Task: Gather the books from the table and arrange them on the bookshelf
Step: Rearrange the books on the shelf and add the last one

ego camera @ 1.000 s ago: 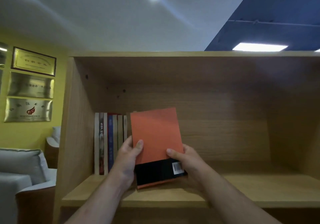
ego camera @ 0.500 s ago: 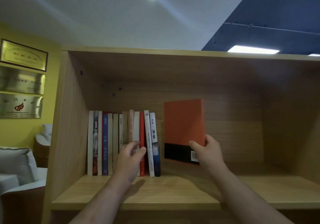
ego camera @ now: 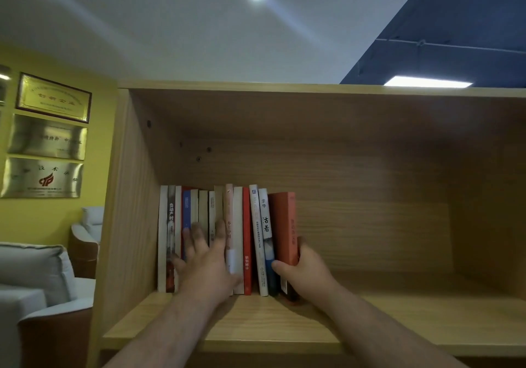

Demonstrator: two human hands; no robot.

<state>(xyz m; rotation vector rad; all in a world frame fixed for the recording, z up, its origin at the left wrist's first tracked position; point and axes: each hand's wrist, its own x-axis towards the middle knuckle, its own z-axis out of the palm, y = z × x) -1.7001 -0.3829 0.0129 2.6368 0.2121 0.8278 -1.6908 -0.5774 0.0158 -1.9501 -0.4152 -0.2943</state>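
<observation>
A row of several upright books (ego camera: 247, 225) stands at the left end of the wooden bookshelf (ego camera: 284, 327). An orange book (ego camera: 284, 225) stands upright at the right end of that row, beside a white and blue book. My right hand (ego camera: 304, 273) grips the orange book near its bottom, thumb on its left side and fingers round its right. My left hand (ego camera: 205, 259) lies flat with spread fingers against the spines of the books further left.
The shelf compartment to the right of the orange book is bare wood. A yellow wall with three gold plaques (ego camera: 48, 137) is at the left. White cushioned chairs (ego camera: 34, 276) stand below the plaques.
My right hand has turned the orange book spine-out and brought it left into the end of the row. My left hand has moved forward from mid-air onto the book spines.
</observation>
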